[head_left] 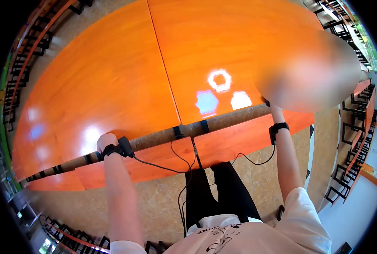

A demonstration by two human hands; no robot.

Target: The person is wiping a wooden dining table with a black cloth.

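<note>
— What is the person holding there?

— A long pole (pixel 154 137), round and slim, brown and mottled like bark or cork, with dark bands wrapped around it at intervals. It lies along the near edge of the orange tabletop (pixel 112 76), running from low on the left up toward the right.

— And the hands?

— The left hand (pixel 106 142) sits on the pole well left of its middle, fingers curled down around it and clamped on. The right hand (pixel 270 106) reaches up to the pole's right stretch, but a blurred patch covers most of it, so I cannot tell whether those fingers are closed or apart.

— Something on the wrists?

— Each carries a black strap with a small box: the left wrist device (pixel 121 148) and the right wrist device (pixel 276 128). Thin black cables (pixel 182 169) hang from them and from the pole's middle, drooping toward the person's dark trousers.

— The table itself?

— Glossy orange wood, grain showing, made of two panels with a seam between them. Bright window reflections (pixel 219 91) shine on the right panel, a softer glare on the left.

— And the room?

— Speckled tan floor (pixel 260 178), and rows of black-framed chairs (pixel 349 148) with orange tables at the edges.
</note>
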